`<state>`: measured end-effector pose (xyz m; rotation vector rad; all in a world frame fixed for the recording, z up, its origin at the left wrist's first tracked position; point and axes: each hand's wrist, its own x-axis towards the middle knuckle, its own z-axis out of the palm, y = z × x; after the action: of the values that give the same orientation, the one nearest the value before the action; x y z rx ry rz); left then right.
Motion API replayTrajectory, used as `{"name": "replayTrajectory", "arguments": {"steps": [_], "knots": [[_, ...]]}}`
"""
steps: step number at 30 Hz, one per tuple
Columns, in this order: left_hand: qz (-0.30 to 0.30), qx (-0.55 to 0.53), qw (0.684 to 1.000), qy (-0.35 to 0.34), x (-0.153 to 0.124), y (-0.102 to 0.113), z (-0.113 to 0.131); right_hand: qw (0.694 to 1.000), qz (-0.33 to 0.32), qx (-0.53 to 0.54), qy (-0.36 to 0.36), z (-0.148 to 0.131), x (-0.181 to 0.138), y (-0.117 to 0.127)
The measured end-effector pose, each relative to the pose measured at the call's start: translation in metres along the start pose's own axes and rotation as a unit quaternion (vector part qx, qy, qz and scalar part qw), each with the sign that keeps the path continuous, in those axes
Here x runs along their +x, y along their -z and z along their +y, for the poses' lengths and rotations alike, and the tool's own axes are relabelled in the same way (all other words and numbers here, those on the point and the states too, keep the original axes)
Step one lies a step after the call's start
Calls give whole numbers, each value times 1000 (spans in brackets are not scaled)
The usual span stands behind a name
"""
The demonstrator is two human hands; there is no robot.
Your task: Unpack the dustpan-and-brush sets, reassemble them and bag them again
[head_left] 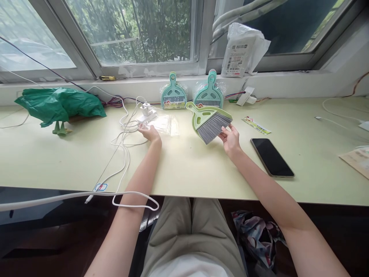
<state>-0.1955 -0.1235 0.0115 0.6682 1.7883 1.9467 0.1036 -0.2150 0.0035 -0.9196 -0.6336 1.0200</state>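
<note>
My right hand [230, 140] grips the lower right edge of a light green dustpan and brush set [215, 125], its grey bristles facing me and tilted. The handle end points to the upper left, partly in front of a wrapped set behind. My left hand [150, 133] is at the left with its palm partly turned up and fingers loosely extended. It lies beside a clear plastic bag [170, 125] and a white power strip [147, 115]; whether it touches the bag I cannot tell.
Two wrapped teal dustpan sets [173, 94] [210, 92] lean against the sill. A phone [272, 157] and a printed label strip [256, 125] lie to the right. White cables [125, 154] tangle across the left, near a green plastic bag [60, 104]. A white package [242, 52] stands on the sill.
</note>
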Motion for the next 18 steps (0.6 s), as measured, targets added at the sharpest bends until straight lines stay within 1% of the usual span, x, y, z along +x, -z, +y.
{"name": "replayTrajectory", "arguments": {"steps": [2, 3, 4, 5, 6, 7, 8, 9, 11, 12, 13, 14, 15, 16, 17, 18], "knots": [[10, 44, 989, -142, -6, 5, 8, 1000, -2, 0, -3, 1, 0, 0], [0, 52, 980, -192, -9, 7, 13, 1000, -4, -1, -4, 2, 0, 0], [-20, 53, 972, -229, -13, 8, 17, 1000, -6, -3, -4, 3, 0, 0], [-59, 50, 965, -252, -17, 8, 21, 1000, -9, -5, -4, 3, 0, -1], [-114, 44, 958, -261, -23, 7, 23, 1000, -12, -7, -3, 4, -1, -1], [-184, 36, 949, -254, -30, 5, 24, 1000, -17, -10, -2, 4, -1, -2], [-266, 31, 936, -229, -40, 2, 23, 1000, -24, -13, 0, 4, -2, -3], [-342, 17, 921, -186, -52, -1, 21, 999, -30, -15, 2, 4, -3, -4], [-470, -14, 880, -73, -78, -6, 16, 999, -44, -19, 3, 5, -5, -5], [-520, -12, 854, -18, -90, -8, 13, 999, -49, -22, 1, 5, -5, -6], [-560, -10, 828, 16, -101, -9, 11, 998, -54, -27, -5, 6, -6, -7], [-588, -12, 808, 34, -110, -9, 9, 998, -58, -36, -14, 7, -6, -7], [-592, -20, 805, 43, -116, -9, 7, 997, -60, -48, -23, 8, -5, -7], [-590, -21, 806, 48, -119, -9, 6, 996, -57, -64, -31, 9, -5, -6], [-579, -20, 813, 50, -120, -9, 5, 995, -45, -84, -33, 10, -4, -6], [-564, -15, 825, 48, -119, -10, 4, 993, -17, -110, -26, 10, -3, -5]]}}
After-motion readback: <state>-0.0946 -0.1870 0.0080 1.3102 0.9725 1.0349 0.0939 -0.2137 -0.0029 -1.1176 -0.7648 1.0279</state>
